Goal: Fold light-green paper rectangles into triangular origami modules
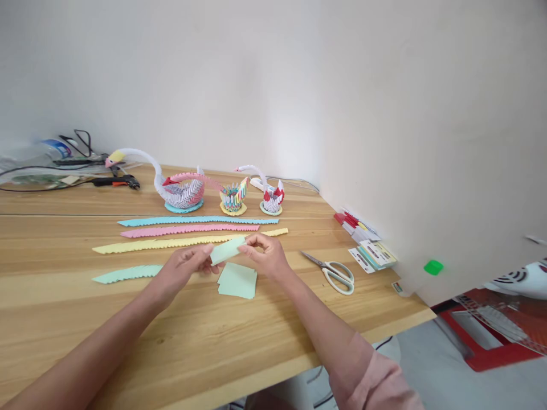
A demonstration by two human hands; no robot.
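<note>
A light green piece of paper (pixel 228 250), apparently folded over, is held between both hands above the table. My left hand (pixel 192 263) pinches its left end and my right hand (pixel 265 253) pinches its right end. Just below lies a small stack of light green paper squares (pixel 237 281). To the left of my left hand, a row of overlapping green folded pieces (pixel 128 274) rests on the wood, partly hidden by the hand. Farther back run similar rows in yellow (pixel 145 245), pink (pixel 188 230) and blue (pixel 196 220).
Scissors (pixel 333 272) lie right of my right hand. Paper packs (pixel 374 255) sit against the right wall. Three folded-paper swans stand at the back: a large one (pixel 184 195), a multicoloured one (pixel 234 197) and a small one (pixel 272 200). A glue gun (pixel 117 181) and cables lie far left.
</note>
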